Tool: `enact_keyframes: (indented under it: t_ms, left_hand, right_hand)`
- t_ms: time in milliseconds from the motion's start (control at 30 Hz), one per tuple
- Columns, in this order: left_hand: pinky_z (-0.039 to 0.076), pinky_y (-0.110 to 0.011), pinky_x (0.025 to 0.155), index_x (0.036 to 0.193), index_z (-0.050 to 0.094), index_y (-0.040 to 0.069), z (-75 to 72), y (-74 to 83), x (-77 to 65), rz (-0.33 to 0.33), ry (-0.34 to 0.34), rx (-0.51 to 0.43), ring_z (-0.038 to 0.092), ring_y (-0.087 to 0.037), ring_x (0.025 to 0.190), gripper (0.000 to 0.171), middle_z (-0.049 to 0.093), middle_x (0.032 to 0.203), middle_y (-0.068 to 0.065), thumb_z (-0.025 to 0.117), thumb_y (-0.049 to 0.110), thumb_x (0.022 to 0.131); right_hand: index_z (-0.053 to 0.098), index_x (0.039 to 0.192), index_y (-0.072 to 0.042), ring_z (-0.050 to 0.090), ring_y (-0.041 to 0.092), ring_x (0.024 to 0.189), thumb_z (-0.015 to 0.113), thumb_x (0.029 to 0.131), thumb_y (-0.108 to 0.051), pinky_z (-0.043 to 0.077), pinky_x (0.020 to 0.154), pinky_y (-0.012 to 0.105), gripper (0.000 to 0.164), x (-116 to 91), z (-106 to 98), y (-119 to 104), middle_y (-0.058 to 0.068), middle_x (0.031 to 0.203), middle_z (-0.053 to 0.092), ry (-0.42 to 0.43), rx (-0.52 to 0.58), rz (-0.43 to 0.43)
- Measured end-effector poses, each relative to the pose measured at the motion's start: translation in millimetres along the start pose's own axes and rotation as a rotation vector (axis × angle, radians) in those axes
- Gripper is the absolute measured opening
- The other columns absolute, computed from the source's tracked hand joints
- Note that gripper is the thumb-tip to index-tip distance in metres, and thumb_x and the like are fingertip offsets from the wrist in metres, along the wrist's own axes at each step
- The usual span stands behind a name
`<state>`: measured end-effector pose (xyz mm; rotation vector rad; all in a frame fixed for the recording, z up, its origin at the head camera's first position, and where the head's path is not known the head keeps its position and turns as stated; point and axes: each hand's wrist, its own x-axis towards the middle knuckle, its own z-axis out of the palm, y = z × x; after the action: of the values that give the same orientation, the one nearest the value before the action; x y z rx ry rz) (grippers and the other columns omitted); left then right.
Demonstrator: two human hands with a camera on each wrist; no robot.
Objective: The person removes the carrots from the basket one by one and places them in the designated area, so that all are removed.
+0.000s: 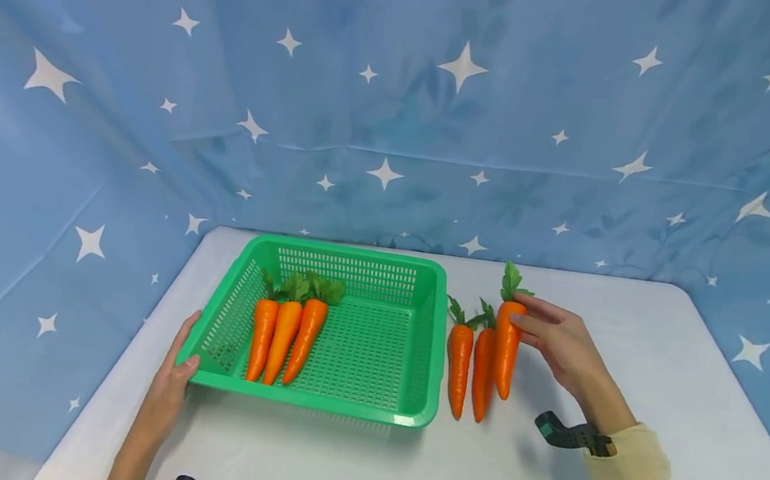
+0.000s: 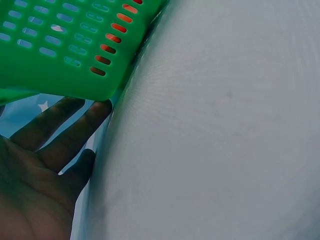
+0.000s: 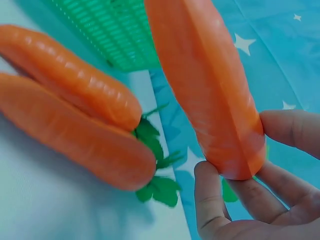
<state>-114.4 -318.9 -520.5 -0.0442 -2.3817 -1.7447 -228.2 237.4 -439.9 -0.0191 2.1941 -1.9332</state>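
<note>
My right hand [image 1: 559,341] pinches an orange carrot [image 1: 506,349] near its leafy top. In the right wrist view the thumb and fingers close round the wide end of that carrot [image 3: 210,90]. Two more carrots lie just left of it on the table, one nearer carrot [image 1: 482,371] and another carrot [image 1: 457,367] close to the basket. A green plastic basket [image 1: 363,411] stands left of them, with three carrots [image 1: 283,341] inside along its left side. At the basket's front left corner my left hand [image 1: 167,390] rests with fairly straight fingers against the outside.
A white table [image 1: 350,475] carries everything. Blue cloth [image 1: 404,110] with white stars hangs behind it and down both sides. A black band [image 1: 568,433] with a small device sits on the right wrist.
</note>
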Motion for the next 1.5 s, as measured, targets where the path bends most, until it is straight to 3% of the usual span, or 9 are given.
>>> enact_keyframes:
  t_ms: [233, 333, 533, 800, 933, 1000, 1200, 1367, 1500]
  left_hand:
    - [0.003, -0.071, 0.12, 0.174, 0.019, 0.028, 0.8, 1.9, 1.0, 0.025, -0.004, 0.013, 0.006, -0.033, 0.162, 0.063, 0.008, 0.179, -0.011, 0.035, 0.026, 0.113]
    - [0.004, -0.069, 0.121, 0.174, 0.019, 0.027, 0.0, 1.1, 1.5, 0.032, 0.001, 0.019, 0.008, -0.031, 0.161, 0.063, 0.01, 0.179, -0.011, 0.034, 0.026, 0.112]
    - [0.01, -0.047, 0.124, 0.174, 0.02, 0.027, -0.3, 0.7, 0.1, 0.007, -0.001, 0.0, 0.012, -0.021, 0.16, 0.064, 0.012, 0.179, -0.002, 0.035, 0.027, 0.112]
    - [0.01, -0.045, 0.124, 0.174, 0.02, 0.024, -0.1, 1.0, -0.8, 0.005, 0.003, -0.006, 0.013, -0.015, 0.159, 0.064, 0.012, 0.179, -0.002, 0.036, 0.026, 0.112]
    - [0.01, -0.047, 0.124, 0.174, 0.02, 0.027, 0.2, 0.5, 0.1, -0.001, 0.003, 0.01, 0.012, -0.017, 0.16, 0.064, 0.012, 0.179, -0.001, 0.036, 0.027, 0.112]
    - [0.01, -0.048, 0.124, 0.174, 0.02, 0.027, 0.2, 0.4, 0.5, -0.007, 0.004, 0.015, 0.011, -0.018, 0.16, 0.063, 0.012, 0.179, 0.0, 0.036, 0.027, 0.112]
    - [0.01, -0.051, 0.124, 0.174, 0.019, 0.022, -0.1, 1.5, 0.8, 0.003, 0.002, 0.021, 0.011, -0.024, 0.161, 0.063, 0.012, 0.179, -0.002, 0.035, 0.026, 0.113]
    - [0.009, -0.051, 0.124, 0.174, 0.018, 0.019, -0.5, 1.1, 0.4, 0.019, 0.002, 0.012, 0.011, -0.028, 0.161, 0.063, 0.012, 0.179, -0.004, 0.034, 0.025, 0.113]
    - [0.01, -0.047, 0.124, 0.174, 0.019, 0.019, -0.4, 1.4, 0.1, 0.016, 0.005, 0.015, 0.012, -0.024, 0.161, 0.063, 0.012, 0.179, -0.003, 0.036, 0.025, 0.113]
  right_hand:
    - [0.041, 0.162, 0.005, 0.068, 0.006, 0.109, 0.067, 0.107, -0.022, 0.055, 0.095, 0.024, 0.066, -5.9, -14.7, 10.9, -0.002, 0.133, 0.064, 0.029, 0.027, 0.009]
    - [0.04, 0.162, 0.005, 0.068, 0.005, 0.108, 0.067, 0.107, -0.022, 0.055, 0.096, 0.025, 0.067, -6.2, -17.0, 14.5, 0.004, 0.139, 0.062, 0.041, 0.015, 0.015]
    - [0.036, 0.165, 0.003, 0.064, 0.003, 0.11, 0.065, 0.108, -0.021, 0.054, 0.096, 0.023, 0.068, -5.5, -20.0, 22.6, 0.027, 0.163, 0.04, 0.046, -0.001, 0.04]
    - [0.037, 0.164, 0.003, 0.061, 0.004, 0.113, 0.066, 0.107, -0.021, 0.053, 0.096, 0.021, 0.068, -4.5, -23.6, 34.3, 0.028, 0.166, 0.036, 0.035, -0.025, 0.053]
    - [0.039, 0.165, -0.001, 0.056, 0.019, 0.127, 0.066, 0.107, -0.024, 0.052, 0.095, 0.019, 0.067, -3.9, -25.1, 41.1, 0.025, 0.167, 0.037, 0.047, -0.098, 0.077]
    - [0.04, 0.165, -0.002, 0.051, 0.029, 0.135, 0.065, 0.107, -0.025, 0.051, 0.099, 0.023, 0.067, -2.4, -24.8, 44.3, 0.024, 0.168, 0.037, 0.054, -0.133, 0.086]
    - [0.038, 0.165, 0.001, 0.044, 0.045, 0.145, 0.064, 0.108, -0.022, 0.038, 0.117, 0.056, 0.067, 3.6, -21.9, 53.5, 0.029, 0.167, 0.034, 0.07, -0.165, 0.095]
    - [0.038, 0.163, 0.004, 0.045, 0.049, 0.143, 0.064, 0.108, -0.02, 0.035, 0.117, 0.062, 0.066, 5.3, -19.1, 57.2, 0.032, 0.166, 0.035, 0.077, -0.203, 0.093]
    - [0.04, 0.162, 0.005, 0.045, 0.05, 0.143, 0.064, 0.108, -0.022, 0.036, 0.116, 0.064, 0.066, 5.1, -17.4, 58.8, 0.032, 0.165, 0.036, 0.08, -0.242, 0.085]
